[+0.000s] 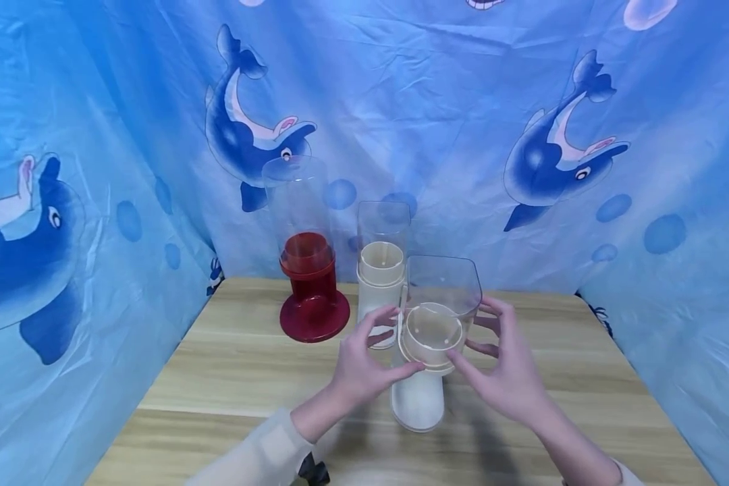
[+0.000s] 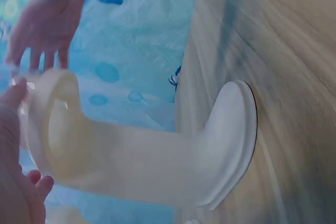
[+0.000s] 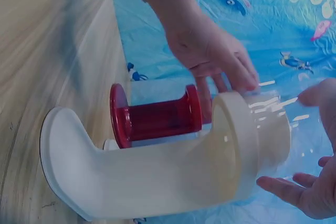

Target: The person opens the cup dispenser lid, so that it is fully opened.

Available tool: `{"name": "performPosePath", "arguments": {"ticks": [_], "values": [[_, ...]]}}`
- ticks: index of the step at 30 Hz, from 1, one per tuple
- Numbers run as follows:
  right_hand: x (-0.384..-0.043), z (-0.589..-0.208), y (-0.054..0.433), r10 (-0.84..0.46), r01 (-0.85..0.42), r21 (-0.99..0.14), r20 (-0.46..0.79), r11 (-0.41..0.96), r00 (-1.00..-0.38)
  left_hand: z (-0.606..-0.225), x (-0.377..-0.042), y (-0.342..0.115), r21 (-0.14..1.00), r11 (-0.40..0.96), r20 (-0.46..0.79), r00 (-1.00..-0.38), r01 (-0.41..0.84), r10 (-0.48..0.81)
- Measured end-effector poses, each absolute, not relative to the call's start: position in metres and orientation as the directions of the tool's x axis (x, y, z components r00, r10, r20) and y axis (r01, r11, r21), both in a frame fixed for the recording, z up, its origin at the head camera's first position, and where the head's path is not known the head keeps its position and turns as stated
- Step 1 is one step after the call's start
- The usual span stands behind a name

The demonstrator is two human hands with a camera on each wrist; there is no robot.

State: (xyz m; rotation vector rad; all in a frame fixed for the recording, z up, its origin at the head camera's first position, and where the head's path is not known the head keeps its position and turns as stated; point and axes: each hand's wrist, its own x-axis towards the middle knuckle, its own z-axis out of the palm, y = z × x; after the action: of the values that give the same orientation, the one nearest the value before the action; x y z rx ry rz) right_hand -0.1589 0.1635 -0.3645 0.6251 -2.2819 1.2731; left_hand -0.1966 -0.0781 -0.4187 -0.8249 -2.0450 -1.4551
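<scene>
Close in front stands a white plastic stand [image 1: 418, 401] with a flat rounded foot and a ring-shaped collar. A clear square-cornered container [image 1: 446, 277] sits at the collar, around the stand's cream inner rim [image 1: 434, 331]. My left hand [image 1: 361, 371] holds the container's lower left side, thumb at the front of the collar. From the right, my right hand [image 1: 510, 378] spans the other side, its thumb also at the front. In the right wrist view the white stand [image 3: 157, 182] rises from its foot on the table, with my left hand's fingers behind the collar.
Behind stands a second white stand [image 1: 381, 293] under a clear container [image 1: 383, 219]. To its left is a red stand [image 1: 314, 317] with a tall clear cylinder [image 1: 294, 192]. The wooden table [image 1: 237, 378] is enclosed by a blue dolphin-print curtain [image 1: 449, 135].
</scene>
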Motion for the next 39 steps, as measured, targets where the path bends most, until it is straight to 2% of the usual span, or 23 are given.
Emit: {"name": "performPosePath", "arguments": {"ticks": [3,7,12,21,28,34,39], "values": [[-0.162,-0.367,0.167,-0.162,-0.562,-0.680,0.559,0.471,-0.813,-0.422,-0.208,-0.080,0.785,0.163,0.569,-0.800,0.598,0.191],[-0.170,-0.371,0.166,-0.177,-0.552,-0.691,0.539,0.466,-0.824,-0.423,-0.223,-0.083,0.851,0.105,0.474,-0.839,0.515,0.268],[-0.176,-0.373,0.167,-0.178,-0.565,-0.699,0.549,0.438,-0.817,-0.422,-0.231,-0.082,0.866,0.062,0.450,-0.827,0.497,0.337],[-0.181,-0.372,0.179,-0.239,-0.615,-0.692,0.568,0.379,-0.787,-0.416,-0.225,-0.082,0.830,0.082,0.500,-0.801,0.551,0.329],[-0.181,-0.368,0.177,-0.233,-0.621,-0.665,0.582,0.414,-0.779,-0.410,-0.228,-0.085,0.827,0.082,0.490,-0.784,0.556,0.381],[-0.184,-0.367,0.179,-0.248,-0.609,-0.667,0.561,0.431,-0.790,-0.410,-0.227,-0.086,0.812,0.121,0.492,-0.782,0.571,0.383],[-0.185,-0.367,0.180,-0.298,-0.640,-0.656,0.568,0.399,-0.767,-0.411,-0.223,-0.091,0.785,0.167,0.513,-0.776,0.597,0.368]]}}
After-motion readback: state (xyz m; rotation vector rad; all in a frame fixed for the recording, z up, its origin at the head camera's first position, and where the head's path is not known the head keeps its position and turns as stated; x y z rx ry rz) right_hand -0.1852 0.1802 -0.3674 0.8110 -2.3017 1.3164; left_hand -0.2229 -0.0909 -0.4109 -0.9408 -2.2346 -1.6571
